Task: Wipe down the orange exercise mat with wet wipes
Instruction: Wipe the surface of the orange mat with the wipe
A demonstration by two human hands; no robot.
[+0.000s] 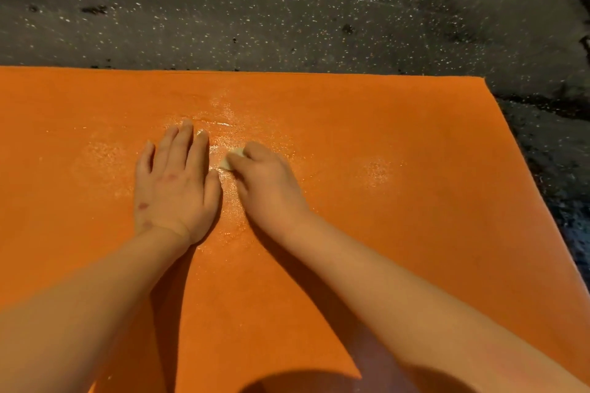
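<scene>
**Orange exercise mat** [399, 137], seen from above, lies flat on the floor. It fills the frame from 9 o'clock through the centre to 3 o'clock and down to 6 o'clock. Its far edge runs straight across at 12 o'clock of the hands, and its far right corner sits at about 2 o'clock of frame centre.

**Wet wipe** [230, 159], small, white and crumpled, lies on the mat just above frame centre. It is mostly covered by the right hand [268, 183], and only a pale corner shows at 10 o'clock of that hand. The right hand's fingers are curled down over the wipe, gripping it and pressing it onto the mat surface.

**Left hand** [177, 188] rests just beside the right hand, at its 9 o'clock. It lies palm down on the mat with fingers straight, close together and pointing toward 12 o'clock, and it holds nothing. Its thumb lies along the side nearest the wipe.

**Wet sheen** [223, 118] glistens on the mat around both hands and is brightest at 12 o'clock of the wipe. Fainter patches lie at 9 o'clock of the left hand and at 3 o'clock of the right.

**Periphery.** The bare left forearm [79, 313] enters from 7 o'clock and the bare right forearm [399, 306] from 5 o'clock. A rounded shadow [303, 381] falls on the mat at 6 o'clock. Beyond the mat at 12 o'clock lies a dark grey speckled floor [287, 3]. A darker, rougher strip [555, 163] borders the mat's right edge at 3 o'clock.
</scene>
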